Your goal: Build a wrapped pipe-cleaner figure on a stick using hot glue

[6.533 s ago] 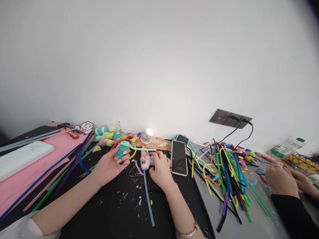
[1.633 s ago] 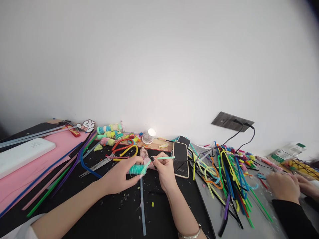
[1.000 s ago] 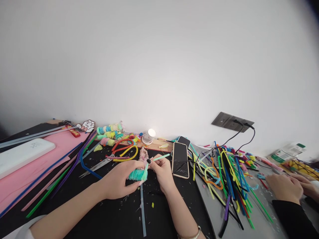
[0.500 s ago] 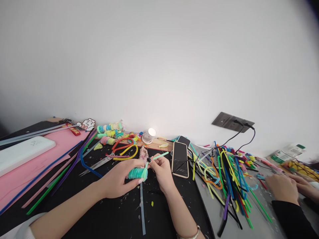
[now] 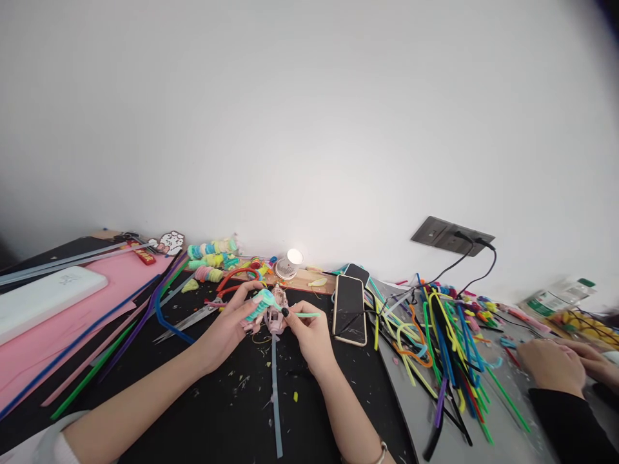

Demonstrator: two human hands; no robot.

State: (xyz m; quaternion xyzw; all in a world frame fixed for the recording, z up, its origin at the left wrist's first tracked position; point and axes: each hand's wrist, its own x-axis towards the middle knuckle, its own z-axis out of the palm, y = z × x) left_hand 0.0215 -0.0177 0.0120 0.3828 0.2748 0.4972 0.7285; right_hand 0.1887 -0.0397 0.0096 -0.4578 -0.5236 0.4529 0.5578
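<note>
Coil [image 5: 259, 307] btwn L fingers [image 5: 240, 312]; green strand [image 5: 310, 315] pinched w/ R fingers [image 5: 294, 320].

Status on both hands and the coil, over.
Left hand holding turquoise coil. Right hand pinching its loose end. Pink glue gun close by, visible between the hands.

**Green roll [image 5: 257, 308] tips up**

The left hand [image 5: 227, 332] has turned the roll, which lay sideways a moment ago; now one round end tips up. The loose tail [image 5: 310, 315] in the right hand [image 5: 309, 336] slanted upward; now it runs almost level. More of the pink glue gun [image 5: 275, 321] shows.
</note>
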